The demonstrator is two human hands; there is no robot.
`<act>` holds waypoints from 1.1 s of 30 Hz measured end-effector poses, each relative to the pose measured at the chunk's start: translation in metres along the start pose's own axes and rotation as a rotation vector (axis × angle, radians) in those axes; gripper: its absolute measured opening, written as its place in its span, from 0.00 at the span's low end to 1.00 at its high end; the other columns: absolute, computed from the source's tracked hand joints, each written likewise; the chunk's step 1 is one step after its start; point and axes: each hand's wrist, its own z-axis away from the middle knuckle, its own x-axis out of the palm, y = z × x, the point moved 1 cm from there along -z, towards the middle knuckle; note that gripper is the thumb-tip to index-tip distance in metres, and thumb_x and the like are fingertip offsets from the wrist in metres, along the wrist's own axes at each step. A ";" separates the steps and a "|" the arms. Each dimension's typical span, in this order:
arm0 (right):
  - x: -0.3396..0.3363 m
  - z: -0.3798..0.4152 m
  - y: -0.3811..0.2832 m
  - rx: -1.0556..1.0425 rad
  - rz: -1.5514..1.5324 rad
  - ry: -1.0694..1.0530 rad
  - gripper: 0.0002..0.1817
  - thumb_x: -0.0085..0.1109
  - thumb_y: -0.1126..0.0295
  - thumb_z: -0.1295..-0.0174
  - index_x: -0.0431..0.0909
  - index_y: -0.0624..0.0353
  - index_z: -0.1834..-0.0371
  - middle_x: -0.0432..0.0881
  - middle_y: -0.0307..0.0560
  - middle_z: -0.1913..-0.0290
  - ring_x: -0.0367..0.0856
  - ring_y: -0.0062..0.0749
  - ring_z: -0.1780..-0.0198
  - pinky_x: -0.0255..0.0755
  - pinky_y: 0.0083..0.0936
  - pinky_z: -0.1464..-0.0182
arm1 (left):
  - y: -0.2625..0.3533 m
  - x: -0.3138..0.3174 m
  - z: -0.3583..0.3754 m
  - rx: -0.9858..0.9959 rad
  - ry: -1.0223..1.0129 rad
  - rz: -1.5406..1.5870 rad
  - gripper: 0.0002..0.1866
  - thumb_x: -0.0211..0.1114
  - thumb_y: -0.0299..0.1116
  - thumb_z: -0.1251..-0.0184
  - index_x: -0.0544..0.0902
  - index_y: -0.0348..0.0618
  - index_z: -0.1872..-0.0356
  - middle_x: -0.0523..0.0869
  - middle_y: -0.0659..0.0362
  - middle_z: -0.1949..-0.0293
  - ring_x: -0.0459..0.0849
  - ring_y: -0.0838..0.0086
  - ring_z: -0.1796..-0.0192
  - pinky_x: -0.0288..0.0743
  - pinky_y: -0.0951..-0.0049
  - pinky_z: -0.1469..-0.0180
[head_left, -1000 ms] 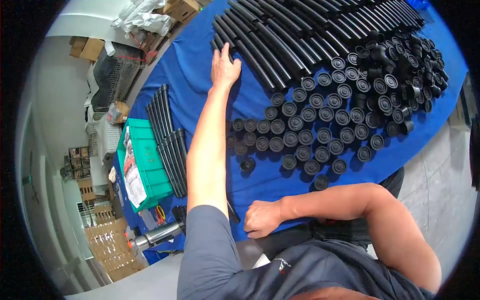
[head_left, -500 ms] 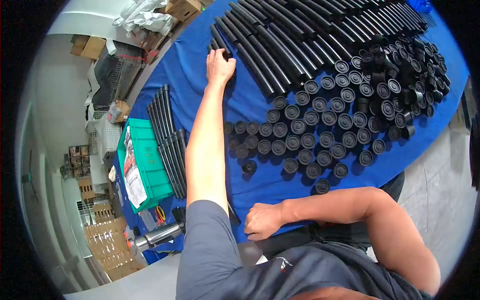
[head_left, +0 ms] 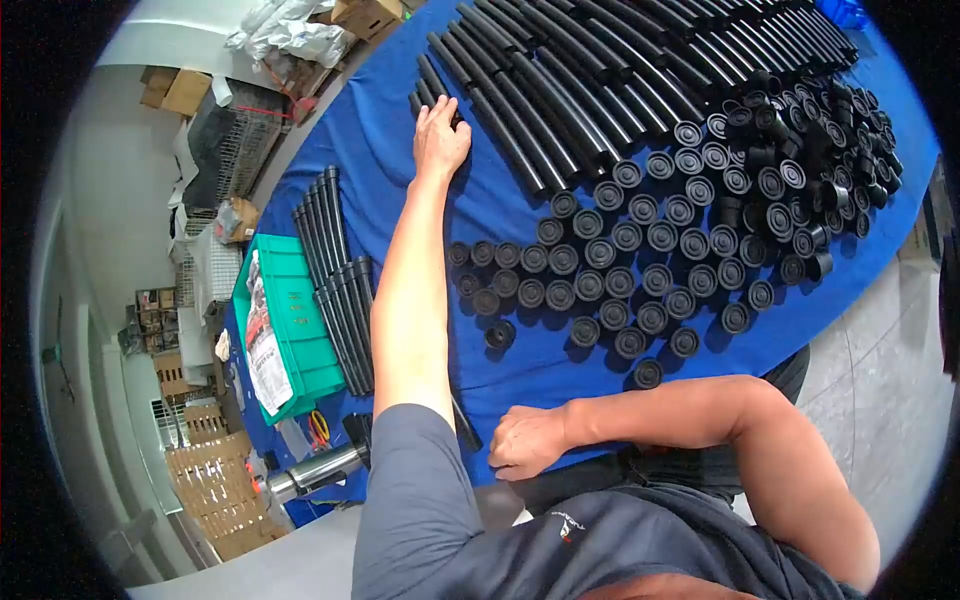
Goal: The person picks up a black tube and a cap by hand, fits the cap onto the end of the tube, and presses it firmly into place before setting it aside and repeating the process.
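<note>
At the far left, the round lens edge fades to black, and the flattened cardboard (head_left: pixel 220 490) and wire racks (head_left: pixel 250 150) behind the table are too small and cluttered to make out in detail. On the blue cloth (head_left: pixel 355 130) stands a green crate (head_left: pixel 314 335); a printed packet (head_left: pixel 266 365) lies in it, its lettering unreadable. Just below the crate show the handles of a pair of scissors (head_left: pixel 318 428), and a shiny metal cylinder (head_left: pixel 318 473) lies near them, its dark end running up close to the sleeve (head_left: pixel 412 480). Beside the crate, black tubes with wider ends (head_left: pixel 345 320) lie in two overlapping groups.

The left arm reaches up the cloth, covering a strip of it. The left hand (head_left: pixel 441 145) lies back up over the near ends of a few short-looking black tubes (head_left: pixel 430 75), fingers slightly spread; the palm is hidden, so I cannot tell whether it grips them. A dark strip (head_left: pixel 466 425) shows past the sleeve, partly covered. Larger rows of black tubes (head_left: pixel 520 130) run off the top edge. The right hand (head_left: pixel 527 443) is folded into a loose fist at the near table edge, its palm unseen. Round black caps (head_left: pixel 627 237) stand spaced out above it, thickening rightward into a heap (head_left: pixel 800 160) where many hide one another. At the top right corner, a blue object (head_left: pixel 845 12) is cut off.
</note>
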 end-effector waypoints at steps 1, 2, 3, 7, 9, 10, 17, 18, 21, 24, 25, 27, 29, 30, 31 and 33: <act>0.000 0.000 0.000 0.004 -0.003 0.004 0.17 0.60 0.59 0.39 0.83 0.63 0.74 0.85 0.61 0.72 0.85 0.61 0.64 0.79 0.53 0.60 | -0.001 -0.001 0.003 -0.003 -0.016 -0.013 0.30 0.59 0.41 0.34 0.79 0.46 0.30 0.73 0.51 0.25 0.66 0.48 0.21 0.57 0.59 0.19; 0.001 0.000 0.001 0.006 -0.007 0.008 0.17 0.60 0.59 0.39 0.83 0.63 0.74 0.85 0.61 0.72 0.85 0.61 0.64 0.79 0.53 0.60 | -0.002 -0.003 0.007 -0.006 -0.033 -0.027 0.30 0.59 0.42 0.34 0.79 0.47 0.29 0.73 0.53 0.24 0.65 0.50 0.21 0.58 0.59 0.19; 0.001 0.000 0.001 0.009 -0.010 0.011 0.17 0.60 0.59 0.39 0.83 0.63 0.74 0.85 0.61 0.72 0.85 0.61 0.64 0.79 0.53 0.60 | 0.000 -0.004 0.012 0.023 0.005 -0.043 0.30 0.62 0.44 0.33 0.80 0.47 0.31 0.75 0.52 0.25 0.68 0.51 0.22 0.61 0.59 0.20; -0.001 -0.002 0.000 0.016 0.005 -0.018 0.17 0.59 0.59 0.37 0.82 0.63 0.74 0.85 0.59 0.71 0.85 0.60 0.64 0.78 0.53 0.59 | 0.008 -0.004 0.023 0.024 0.011 -0.006 0.31 0.70 0.50 0.36 0.82 0.48 0.33 0.76 0.51 0.26 0.69 0.52 0.22 0.61 0.59 0.21; -0.004 -0.001 -0.001 0.014 0.026 -0.047 0.17 0.59 0.59 0.34 0.79 0.63 0.74 0.85 0.55 0.68 0.85 0.57 0.62 0.77 0.51 0.59 | 0.008 -0.005 0.024 0.036 0.003 0.018 0.30 0.69 0.47 0.36 0.82 0.46 0.33 0.75 0.50 0.27 0.68 0.49 0.23 0.62 0.57 0.21; -0.004 -0.001 -0.001 0.007 0.025 -0.044 0.17 0.59 0.59 0.34 0.78 0.63 0.74 0.85 0.55 0.68 0.85 0.57 0.62 0.77 0.51 0.60 | 0.010 -0.006 0.024 0.044 0.000 0.033 0.30 0.69 0.45 0.36 0.82 0.46 0.34 0.75 0.49 0.27 0.68 0.48 0.23 0.63 0.56 0.22; -0.005 0.000 -0.001 0.009 0.027 -0.037 0.18 0.59 0.59 0.34 0.78 0.63 0.75 0.85 0.55 0.69 0.84 0.58 0.63 0.77 0.51 0.61 | 0.006 -0.003 0.024 0.080 0.042 0.032 0.27 0.69 0.48 0.33 0.84 0.49 0.35 0.77 0.51 0.28 0.70 0.52 0.24 0.63 0.58 0.22; -0.004 0.000 -0.001 0.009 0.025 -0.035 0.18 0.59 0.59 0.34 0.78 0.63 0.75 0.85 0.55 0.69 0.84 0.58 0.63 0.77 0.51 0.61 | 0.007 -0.004 0.024 0.083 0.049 0.034 0.26 0.69 0.46 0.33 0.84 0.48 0.36 0.77 0.51 0.28 0.71 0.51 0.24 0.64 0.57 0.23; -0.005 0.000 -0.001 -0.002 0.020 -0.023 0.18 0.59 0.59 0.34 0.78 0.63 0.75 0.85 0.55 0.69 0.84 0.58 0.63 0.77 0.51 0.61 | 0.009 -0.004 0.025 0.091 0.065 0.040 0.25 0.70 0.43 0.35 0.85 0.46 0.38 0.78 0.50 0.29 0.71 0.48 0.25 0.67 0.56 0.24; -0.005 0.000 -0.002 0.008 0.038 -0.034 0.18 0.59 0.59 0.35 0.78 0.63 0.75 0.85 0.55 0.69 0.84 0.57 0.63 0.77 0.50 0.61 | 0.007 -0.003 0.024 0.099 0.071 0.041 0.24 0.70 0.42 0.35 0.85 0.46 0.38 0.78 0.50 0.29 0.72 0.48 0.25 0.67 0.56 0.24; -0.005 0.000 -0.001 0.003 0.016 -0.014 0.18 0.59 0.59 0.36 0.79 0.64 0.75 0.85 0.58 0.70 0.84 0.59 0.64 0.77 0.52 0.61 | 0.008 -0.004 0.024 0.101 0.072 0.039 0.24 0.69 0.42 0.35 0.85 0.46 0.38 0.78 0.49 0.29 0.72 0.48 0.25 0.67 0.56 0.24; -0.003 0.000 0.000 -0.010 -0.029 0.025 0.17 0.60 0.59 0.39 0.82 0.65 0.75 0.84 0.63 0.72 0.85 0.63 0.65 0.78 0.54 0.60 | 0.007 -0.003 0.024 0.104 0.075 0.033 0.24 0.69 0.41 0.34 0.85 0.46 0.39 0.78 0.49 0.29 0.72 0.48 0.26 0.67 0.56 0.24; -0.002 0.000 0.000 -0.004 -0.023 0.013 0.17 0.60 0.59 0.39 0.82 0.64 0.75 0.84 0.63 0.72 0.85 0.63 0.65 0.78 0.55 0.60 | 0.006 -0.002 0.023 0.111 0.082 0.028 0.23 0.68 0.40 0.34 0.85 0.46 0.39 0.78 0.49 0.29 0.73 0.48 0.26 0.67 0.56 0.24; -0.002 0.000 0.000 -0.001 -0.020 0.007 0.17 0.60 0.59 0.39 0.82 0.64 0.75 0.84 0.63 0.72 0.85 0.63 0.65 0.78 0.55 0.60 | 0.006 -0.003 0.024 0.096 0.089 0.015 0.23 0.68 0.40 0.34 0.85 0.46 0.39 0.79 0.49 0.30 0.73 0.49 0.26 0.67 0.56 0.24; -0.002 0.000 0.001 -0.007 -0.023 0.014 0.17 0.60 0.59 0.39 0.82 0.64 0.75 0.84 0.63 0.72 0.85 0.63 0.65 0.78 0.55 0.60 | 0.007 -0.003 0.025 0.081 0.096 0.001 0.23 0.68 0.41 0.34 0.85 0.46 0.39 0.79 0.49 0.30 0.74 0.50 0.26 0.67 0.57 0.24; -0.001 0.000 0.002 -0.019 -0.028 0.025 0.17 0.59 0.59 0.39 0.82 0.64 0.75 0.84 0.63 0.72 0.85 0.63 0.65 0.78 0.55 0.60 | 0.008 -0.005 0.027 0.055 0.106 -0.002 0.22 0.68 0.40 0.34 0.85 0.45 0.40 0.79 0.48 0.30 0.74 0.50 0.27 0.66 0.57 0.24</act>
